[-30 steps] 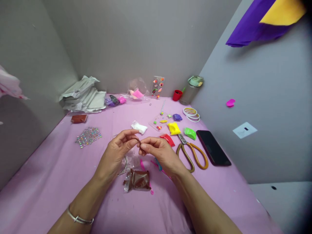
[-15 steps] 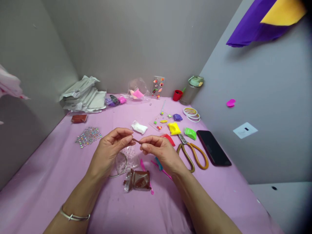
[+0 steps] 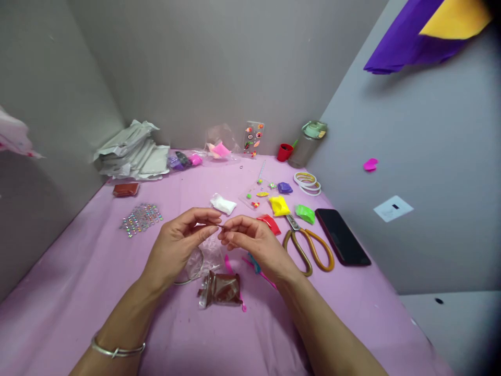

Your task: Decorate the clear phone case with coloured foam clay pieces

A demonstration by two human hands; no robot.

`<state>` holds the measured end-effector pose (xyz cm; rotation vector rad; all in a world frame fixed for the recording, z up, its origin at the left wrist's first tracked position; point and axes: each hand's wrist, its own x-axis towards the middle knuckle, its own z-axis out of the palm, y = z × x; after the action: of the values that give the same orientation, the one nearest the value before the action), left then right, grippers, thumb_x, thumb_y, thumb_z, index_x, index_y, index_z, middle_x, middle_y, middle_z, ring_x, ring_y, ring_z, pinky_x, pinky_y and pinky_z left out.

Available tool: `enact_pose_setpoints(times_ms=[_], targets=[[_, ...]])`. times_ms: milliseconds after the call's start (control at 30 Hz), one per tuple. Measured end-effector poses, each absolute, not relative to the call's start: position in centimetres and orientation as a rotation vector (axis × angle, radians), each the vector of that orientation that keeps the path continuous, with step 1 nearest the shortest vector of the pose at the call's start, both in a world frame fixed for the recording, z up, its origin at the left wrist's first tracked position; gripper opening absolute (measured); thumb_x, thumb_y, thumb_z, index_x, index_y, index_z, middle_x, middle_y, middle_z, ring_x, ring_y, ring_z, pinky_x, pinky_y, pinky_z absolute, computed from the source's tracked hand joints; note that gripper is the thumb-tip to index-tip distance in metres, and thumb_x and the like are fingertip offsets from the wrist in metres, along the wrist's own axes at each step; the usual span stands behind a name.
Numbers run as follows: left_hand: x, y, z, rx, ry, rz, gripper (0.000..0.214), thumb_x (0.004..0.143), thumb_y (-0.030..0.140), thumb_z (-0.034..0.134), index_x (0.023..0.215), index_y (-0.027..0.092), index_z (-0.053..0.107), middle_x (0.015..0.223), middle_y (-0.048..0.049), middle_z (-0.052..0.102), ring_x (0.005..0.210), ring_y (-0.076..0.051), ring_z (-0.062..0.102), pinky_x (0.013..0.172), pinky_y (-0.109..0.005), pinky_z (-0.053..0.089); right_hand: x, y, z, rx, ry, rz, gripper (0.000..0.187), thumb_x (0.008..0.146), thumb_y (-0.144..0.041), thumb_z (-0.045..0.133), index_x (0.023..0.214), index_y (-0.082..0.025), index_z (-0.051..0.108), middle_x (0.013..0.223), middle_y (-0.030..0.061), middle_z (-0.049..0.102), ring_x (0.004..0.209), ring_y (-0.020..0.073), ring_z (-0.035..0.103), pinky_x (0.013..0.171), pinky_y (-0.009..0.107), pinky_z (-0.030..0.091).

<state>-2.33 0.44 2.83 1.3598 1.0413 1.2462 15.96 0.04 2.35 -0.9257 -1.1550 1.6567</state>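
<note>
My left hand (image 3: 178, 245) and my right hand (image 3: 254, 245) meet above the pink table (image 3: 97, 271), fingertips pinched together on a thin brown strip of clay (image 3: 219, 226). Only a short bit of the strip shows between the fingers. Just below the hands lies a clear bag of brown clay (image 3: 221, 290). A crumpled clear plastic wrapper (image 3: 203, 256) and a thin ring lie under my left hand. Pink and blue small tools (image 3: 252, 266) lie under my right hand.
Scissors (image 3: 309, 248) and a black phone (image 3: 342, 237) lie to the right. Yellow (image 3: 279, 206), green (image 3: 305, 213), red (image 3: 270, 223), white (image 3: 223, 203) and purple (image 3: 285, 188) clay packets sit beyond the hands. A gem sticker sheet (image 3: 141, 218), grey packets (image 3: 133, 154), tape rolls (image 3: 307, 181), red cup (image 3: 284, 152) stand farther back.
The hands drew apart half a second ago, stretching the brown strip, and have now come back together. The left forearm has shifted slightly left.
</note>
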Motion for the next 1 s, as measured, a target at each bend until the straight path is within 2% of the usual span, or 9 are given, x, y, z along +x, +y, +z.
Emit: enact_pose_setpoints(times_ms=[100,167,333,467,567,800,1000], targets=[[-2.5,0.5,2.7,1.385,1.055,1.26,0.009,0.083,0.025,0.077,0.091,0.027,0.079,0.095,-0.0023,0.077,0.092,-0.023,0.07,0.084,-0.03,0.053,16.0,0.0,2.6,-0.872,-1.152,1.715,0.027,0.073,-0.015,0.074,0.099,-0.022,0.071,0.097,0.0021,0.07,0.097,0.0167,0.064,0.082,0.028,0.051],[-2.5,0.5,2.6,1.405,1.059,1.252,0.01,0.084,0.025,0.076,0.093,0.028,0.079,0.096,-0.0011,0.077,0.092,-0.021,0.07,0.084,-0.028,0.053,16.1,-0.1,2.7,-0.837,-1.151,1.762,0.032,0.074,-0.016,0.073,0.105,-0.023,0.07,0.102,0.0027,0.068,0.102,0.0181,0.063,0.085,0.03,0.052],[-2.2,0.2,2.5,1.45,1.06,1.236,0.017,0.085,0.027,0.076,0.102,0.03,0.076,0.093,0.0004,0.077,0.089,-0.019,0.071,0.083,-0.026,0.053,16.1,-0.3,2.4,-0.899,-1.274,1.695,0.016,0.084,-0.033,0.074,0.095,-0.022,0.071,0.1,0.0013,0.068,0.097,0.0169,0.062,0.091,0.031,0.048],[-2.2,0.0,2.6,1.476,1.059,1.249,0.017,0.087,0.028,0.075,0.103,0.029,0.075,0.093,0.0,0.077,0.089,-0.019,0.07,0.084,-0.027,0.052,16.0,-0.2,2.1,-0.943,-1.316,1.556,0.014,0.085,-0.032,0.073,0.095,-0.022,0.073,0.105,0.0013,0.071,0.102,0.0175,0.062,0.097,0.031,0.043],[-2.2,0.0,2.6,1.459,1.067,1.273,0.015,0.086,0.028,0.075,0.102,0.028,0.075,0.093,-0.0004,0.076,0.09,-0.019,0.07,0.084,-0.027,0.053,15.9,-0.1,2.1,-0.929,-1.263,1.571,0.018,0.084,-0.03,0.074,0.1,-0.023,0.073,0.102,0.002,0.072,0.098,0.0171,0.064,0.094,0.032,0.045],[-2.1,0.2,2.2,1.505,1.04,1.251,0.018,0.086,0.026,0.075,0.104,0.027,0.073,0.09,0.0024,0.075,0.084,-0.016,0.07,0.08,-0.024,0.053,15.7,-0.2,2.2,-0.947,-1.227,1.586,0.014,0.08,-0.031,0.077,0.079,-0.018,0.07,0.076,-0.0019,0.064,0.073,0.0118,0.056,0.074,0.026,0.043],[-2.1,0.3,1.8,1.572,1.076,1.246,0.019,0.087,0.025,0.074,0.106,0.026,0.072,0.089,0.0025,0.074,0.085,-0.015,0.069,0.082,-0.025,0.052,15.8,-0.2,2.4,-0.944,-1.174,1.692,0.019,0.076,-0.03,0.079,0.09,-0.018,0.074,0.075,-0.0023,0.065,0.069,0.0108,0.054,0.071,0.026,0.042]])
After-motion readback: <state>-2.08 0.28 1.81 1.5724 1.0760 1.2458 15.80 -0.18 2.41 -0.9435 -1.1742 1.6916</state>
